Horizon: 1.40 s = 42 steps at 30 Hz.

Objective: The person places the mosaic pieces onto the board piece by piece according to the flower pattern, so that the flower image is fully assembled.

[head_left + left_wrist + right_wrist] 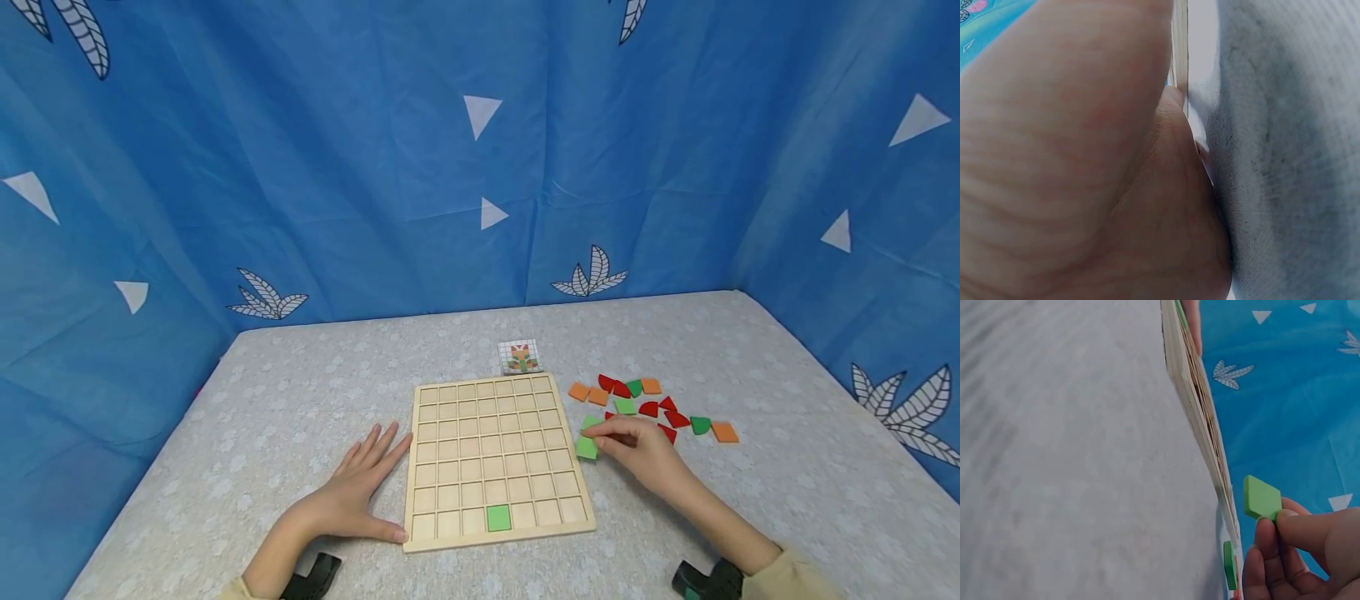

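My right hand [636,446] pinches a light green square tile [1263,499] between thumb and fingers, raised above the table just right of the wooden grid board [448,546]. In the right wrist view another green piece [1229,565] lies below it by the board's edge. My left hand [351,496] rests with fingers spread along the board's left side, thumb at the near left corner. One green square tile [498,518] sits in a cell of the board's nearest row. The left wrist view is mostly filled by the palm [1166,206].
Right of the board lie scattered tiles: orange squares [725,432], red pieces [677,418], green rounded pieces [701,426] and a light green square [625,406]. Behind the board is a small pattern card [520,357]. A blue curtain [360,167] surrounds the cloth-covered table [300,375].
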Available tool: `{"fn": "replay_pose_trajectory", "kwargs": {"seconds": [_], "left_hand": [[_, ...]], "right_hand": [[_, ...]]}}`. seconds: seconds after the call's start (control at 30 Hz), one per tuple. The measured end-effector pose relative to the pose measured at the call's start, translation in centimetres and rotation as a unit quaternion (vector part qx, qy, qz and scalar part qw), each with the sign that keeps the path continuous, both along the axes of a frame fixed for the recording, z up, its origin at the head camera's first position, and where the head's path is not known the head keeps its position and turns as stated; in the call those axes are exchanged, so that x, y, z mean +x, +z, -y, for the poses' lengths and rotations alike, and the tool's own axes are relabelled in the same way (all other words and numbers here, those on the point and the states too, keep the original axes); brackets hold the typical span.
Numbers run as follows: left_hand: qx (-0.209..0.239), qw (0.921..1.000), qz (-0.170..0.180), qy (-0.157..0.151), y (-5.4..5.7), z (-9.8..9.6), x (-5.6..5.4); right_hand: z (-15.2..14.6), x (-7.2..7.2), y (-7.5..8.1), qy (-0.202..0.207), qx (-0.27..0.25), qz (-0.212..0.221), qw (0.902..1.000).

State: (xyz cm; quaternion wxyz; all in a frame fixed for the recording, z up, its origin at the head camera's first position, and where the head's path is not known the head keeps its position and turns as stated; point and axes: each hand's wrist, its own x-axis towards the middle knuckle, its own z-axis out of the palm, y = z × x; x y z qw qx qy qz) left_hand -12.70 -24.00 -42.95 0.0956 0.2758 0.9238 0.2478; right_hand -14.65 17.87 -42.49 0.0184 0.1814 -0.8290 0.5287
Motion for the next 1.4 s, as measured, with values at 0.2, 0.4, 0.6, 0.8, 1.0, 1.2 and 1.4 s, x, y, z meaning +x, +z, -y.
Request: {"fn": "replay_pose_trajectory", "kwargs": {"seconds": [0.2,0.4,0.6,0.8,1.0,1.2,1.4], "left_hand": [[-0.002,1.0,-0.002,0.001,-0.1,-0.1,0.0],[-0.003,1.0,-0.001,0.001,-0.1,-0.2,0.0],[0.0,1.0,0.002,0.001,0.1,-0.2,0.0],[-0.003,1.0,0.0,0.003,0.2,-0.3,0.1],[-0.006,1.0,0.003,0.004,0.2,-0.3,0.1],[-0.004,1.0,-0.002,0.0,0.1,0.0,0.0],[-0.004,1.0,-0.003,-0.001,0.1,0.0,0.0]], "right_hand": [[1.1,-0.4,0.2,0.02,-0.023,0.023,0.9993],[2.7,-0.4,0.9,0.016,-0.039,0.074,0.9964],[4.7,-0.4,1.6,0.041,-0.066,0.108,0.9911],[7.1,0.0,1.5,0.092,-0.079,0.103,0.9873],[8.9,0.6,1.0,0.108,-0.084,0.118,0.9836],[9.8,0.7,0.4,0.12,-0.076,0.11,0.9838],[10.2,0.8,0.0,0.125,-0.061,0.11,0.9842]]}}
